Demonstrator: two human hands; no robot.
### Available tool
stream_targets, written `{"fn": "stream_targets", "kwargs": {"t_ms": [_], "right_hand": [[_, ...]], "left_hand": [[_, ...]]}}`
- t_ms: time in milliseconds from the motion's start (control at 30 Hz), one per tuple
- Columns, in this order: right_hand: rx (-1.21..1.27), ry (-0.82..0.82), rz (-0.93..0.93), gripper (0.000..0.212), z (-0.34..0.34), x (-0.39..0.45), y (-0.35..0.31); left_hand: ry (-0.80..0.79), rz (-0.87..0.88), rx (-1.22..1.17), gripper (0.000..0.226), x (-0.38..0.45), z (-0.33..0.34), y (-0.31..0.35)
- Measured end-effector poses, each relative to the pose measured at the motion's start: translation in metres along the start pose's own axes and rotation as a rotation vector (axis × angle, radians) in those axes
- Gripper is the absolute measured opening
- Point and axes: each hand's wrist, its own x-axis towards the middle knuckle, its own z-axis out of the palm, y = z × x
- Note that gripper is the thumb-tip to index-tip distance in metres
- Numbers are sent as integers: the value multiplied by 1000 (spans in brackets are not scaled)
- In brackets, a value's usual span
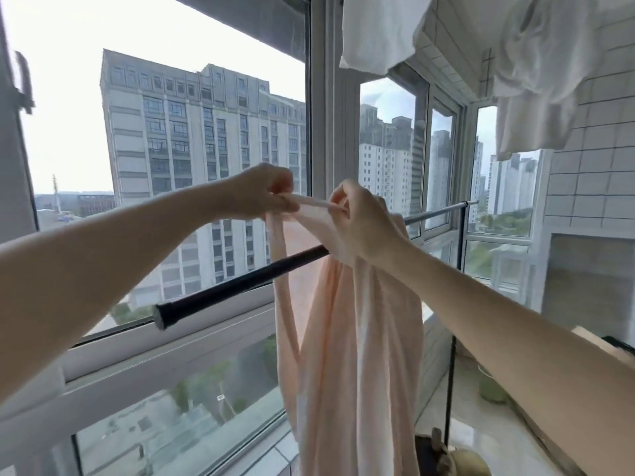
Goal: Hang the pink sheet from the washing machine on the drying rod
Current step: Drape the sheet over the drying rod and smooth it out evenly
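Observation:
The pink sheet [347, 338] hangs in long folds over the drying rod [240, 283], a dark bar that turns silver toward the far right end. Above the rod, my left hand [264, 194] pinches the sheet's top edge. My right hand [360, 225] grips the same edge a short way to the right. A narrow strip of the hem is stretched between the two hands. One thin band of the sheet drops down the left side behind the rod. The washing machine is not in view.
Large balcony windows [192, 166] run close behind the rod. White laundry [536, 70] hangs overhead at the upper right. A tiled wall [591, 187] stands on the right. The rack's black upright [450, 383] and some objects sit on the floor at the lower right.

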Motion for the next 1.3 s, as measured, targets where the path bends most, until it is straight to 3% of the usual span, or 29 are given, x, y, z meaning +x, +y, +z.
{"fn": "stream_targets", "kwargs": {"t_ms": [100,200,300,367,433,600,700,767,867,1067,1200,1300], "right_hand": [[-11,115,-129,9,-2,2,-23],[-67,106,-147,5,13,-19,-26],[-36,56,-107,8,27,-53,-12],[1,23,-66,16,33,-67,-3],[-50,24,-70,26,38,-71,-5],[-102,200,-192,44,39,-62,-45],[-96,153,-201,48,53,-81,-49],[-103,77,-142,45,70,-107,-39],[-70,-7,-48,35,89,-136,-29],[27,-82,67,34,112,-154,-31],[133,-112,202,20,123,-169,-25],[185,-86,262,11,125,-181,-16]], "left_hand": [[208,73,-43,28,-15,-16,-6],[328,65,42,26,-38,-5,-28],[283,-61,51,24,-73,26,-62],[220,-130,-34,22,-95,38,-76],[258,-157,-167,20,-108,38,-77],[726,-197,-372,21,-118,15,-51],[624,-141,-350,9,-140,31,-47],[534,-161,-306,14,-161,58,-55],[528,-186,-317,3,-181,88,-50],[514,-222,-583,14,-186,109,-24],[308,-372,-605,37,-187,134,-33],[222,-399,-495,6,-196,159,-38]]}}
